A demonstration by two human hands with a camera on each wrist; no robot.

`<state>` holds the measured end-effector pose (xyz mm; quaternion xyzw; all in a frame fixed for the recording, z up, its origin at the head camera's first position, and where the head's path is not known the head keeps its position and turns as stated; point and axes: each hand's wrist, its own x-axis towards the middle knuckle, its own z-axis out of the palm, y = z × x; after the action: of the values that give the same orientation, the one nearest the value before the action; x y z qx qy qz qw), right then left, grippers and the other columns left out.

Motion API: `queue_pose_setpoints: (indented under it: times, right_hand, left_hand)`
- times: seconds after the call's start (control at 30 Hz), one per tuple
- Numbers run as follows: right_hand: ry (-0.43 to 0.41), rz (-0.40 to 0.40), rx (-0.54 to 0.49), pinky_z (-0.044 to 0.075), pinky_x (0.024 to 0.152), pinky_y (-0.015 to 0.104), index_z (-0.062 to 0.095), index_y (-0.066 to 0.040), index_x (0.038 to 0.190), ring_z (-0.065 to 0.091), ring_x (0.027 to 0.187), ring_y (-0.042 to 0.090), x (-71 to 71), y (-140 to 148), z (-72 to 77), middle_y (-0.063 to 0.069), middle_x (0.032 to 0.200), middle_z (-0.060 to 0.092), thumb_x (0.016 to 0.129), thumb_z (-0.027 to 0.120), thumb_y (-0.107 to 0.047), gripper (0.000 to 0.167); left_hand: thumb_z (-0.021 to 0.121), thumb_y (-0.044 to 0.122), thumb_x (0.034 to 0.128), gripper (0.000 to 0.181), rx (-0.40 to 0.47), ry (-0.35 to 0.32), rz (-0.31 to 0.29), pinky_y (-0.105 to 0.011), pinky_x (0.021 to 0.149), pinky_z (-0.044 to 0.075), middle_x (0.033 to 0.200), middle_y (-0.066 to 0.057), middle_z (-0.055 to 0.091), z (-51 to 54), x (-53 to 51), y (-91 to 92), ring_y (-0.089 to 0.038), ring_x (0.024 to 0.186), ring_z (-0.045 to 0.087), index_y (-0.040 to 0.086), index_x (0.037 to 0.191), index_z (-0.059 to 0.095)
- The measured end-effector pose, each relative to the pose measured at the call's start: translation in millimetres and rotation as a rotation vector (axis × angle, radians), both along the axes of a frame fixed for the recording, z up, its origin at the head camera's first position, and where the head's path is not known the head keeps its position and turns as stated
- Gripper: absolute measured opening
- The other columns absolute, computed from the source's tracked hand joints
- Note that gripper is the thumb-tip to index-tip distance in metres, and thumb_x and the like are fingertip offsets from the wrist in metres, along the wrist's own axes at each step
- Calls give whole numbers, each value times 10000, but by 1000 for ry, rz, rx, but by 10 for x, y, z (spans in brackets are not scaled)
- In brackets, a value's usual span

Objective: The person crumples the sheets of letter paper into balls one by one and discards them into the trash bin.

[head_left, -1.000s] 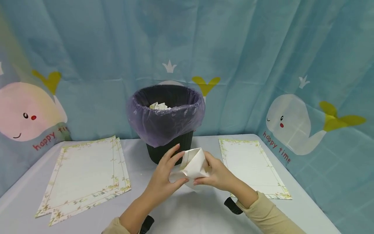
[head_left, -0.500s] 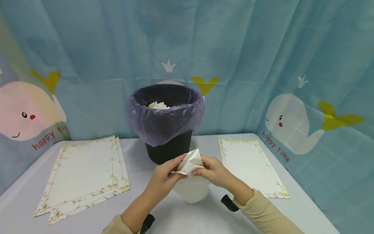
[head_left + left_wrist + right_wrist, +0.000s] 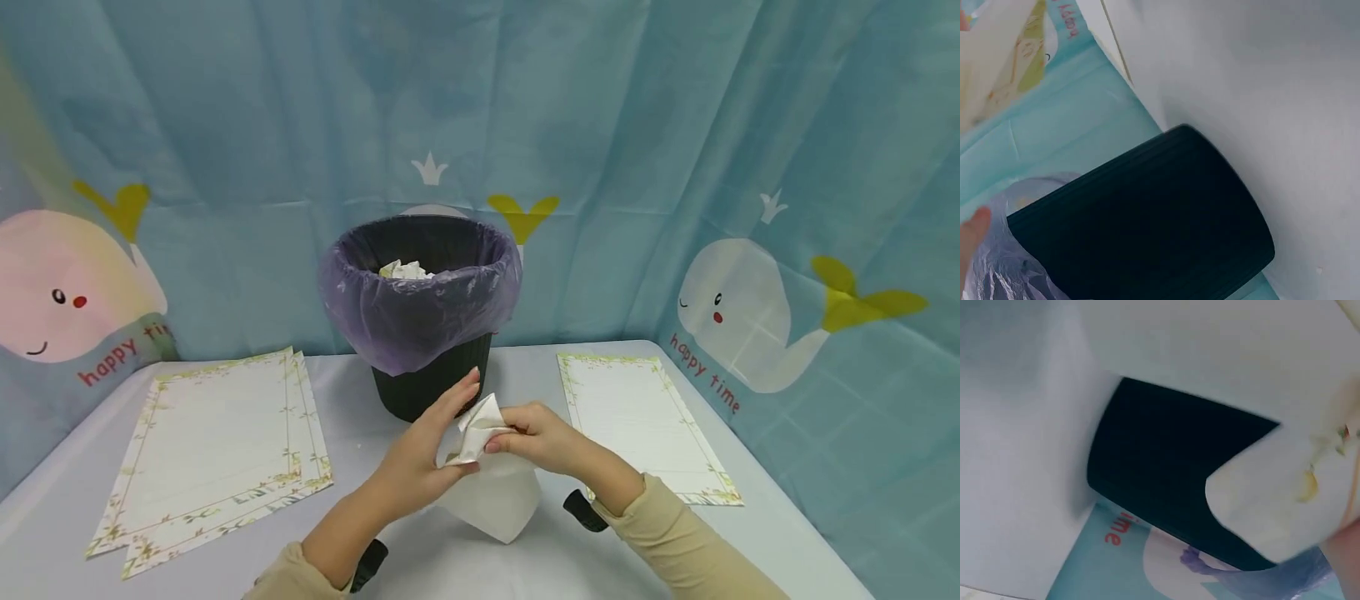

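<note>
A partly crumpled sheet of paper point(image 3: 497, 497) is held above the white table, its folded top between the hands and its smoother part hanging below. My right hand point(image 3: 545, 440) pinches the bunched top with thumb and curled fingers. My left hand point(image 3: 417, 457) is at the paper's left side, fingers raised and spread, thumb touching its lower left edge. One left fingertip point(image 3: 976, 226) shows in the left wrist view, away from the paper point(image 3: 991, 59). Printed flowers show on the paper point(image 3: 1260, 500) in the right wrist view.
Behind the hands stands a black bin point(image 3: 427, 383) with a purple liner point(image 3: 420, 321) and crumpled paper point(image 3: 405, 270) inside. Overlapping floral-bordered sheets point(image 3: 217, 442) lie left on the table point(image 3: 345, 533), another sheet point(image 3: 637, 417) right. A blue curtain point(image 3: 585, 125) hangs around.
The paper's top has become more bunched, and its smoother part hangs lower. The left fingers closed against the paper, then spread and lifted off. The right hand has kept hold of it.
</note>
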<state>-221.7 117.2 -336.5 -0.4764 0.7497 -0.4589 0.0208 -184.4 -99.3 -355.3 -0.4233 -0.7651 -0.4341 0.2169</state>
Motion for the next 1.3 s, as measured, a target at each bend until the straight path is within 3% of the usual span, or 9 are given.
queue_pose_setpoints:
  times: [0.17,0.3,0.47,0.6,0.67,0.8,0.9,1.1,1.3]
  right_hand:
    - [-13,35,87,513,657,255,679,60,955,551,773,22,-27,27,78,137,886,691,917,641,-65,136]
    - [38,-58,56,548,691,292,687,47,1037,602,840,97,-39,25,92,132,956,696,917,656,-149,232]
    - [291,-278,13,490,891,430,680,2,1151,597,1061,241,-13,15,55,98,1107,686,892,697,-297,396]
    - [540,-455,29,341,939,652,633,-23,1212,470,1231,373,36,-8,32,146,1279,595,898,507,-617,684]
    - [557,-531,51,284,936,737,550,-24,1310,379,1304,424,81,-19,28,188,1394,487,857,441,-706,827]
    - [423,-590,135,191,964,784,287,-50,1502,170,1418,442,197,-56,41,195,1561,235,711,726,-650,1085]
    - [304,-609,176,193,1015,735,153,-71,1547,105,1447,401,247,-112,44,171,1592,159,594,900,-466,1275]
    - [133,-604,77,349,1032,580,104,-78,1552,279,1405,353,237,-220,17,150,1579,218,542,964,-323,1349]
    - [64,-590,-7,463,906,484,251,-44,1495,527,1173,304,230,-278,-6,166,1419,466,559,963,-194,1186]
  left_hand:
    - [848,14,705,796,-156,74,-14,-675,1022,278,1505,-52,409,88,-23,-36,-242,1427,273,102,1401,471]
    - [904,149,635,732,-184,189,107,-679,1012,288,1432,-90,493,97,-73,-60,-283,1378,364,74,1278,564]
    - [927,237,569,745,-150,265,259,-555,948,440,1283,-185,550,36,-117,-92,-359,1206,508,-18,1185,596]
    - [939,201,579,698,-98,251,347,-440,835,517,1149,-177,542,-4,-119,-97,-320,1055,536,-41,1133,592]
    - [937,165,587,669,-49,227,390,-428,808,519,1103,-161,535,-9,-110,-93,-299,1008,532,-54,1121,600]
    - [904,123,635,608,51,125,458,-429,791,509,1078,-137,536,0,-69,-59,-275,961,542,-57,1137,613]
    - [870,103,690,538,146,-46,472,-370,772,509,1101,-121,549,17,-19,-3,-251,924,554,-32,1151,626]
    - [836,46,744,434,396,-397,463,-216,755,506,1067,-112,553,43,29,114,-234,850,606,-22,1136,661]
    - [852,13,705,292,522,-358,473,-162,610,455,836,-42,518,33,20,175,-91,684,558,-20,969,730]
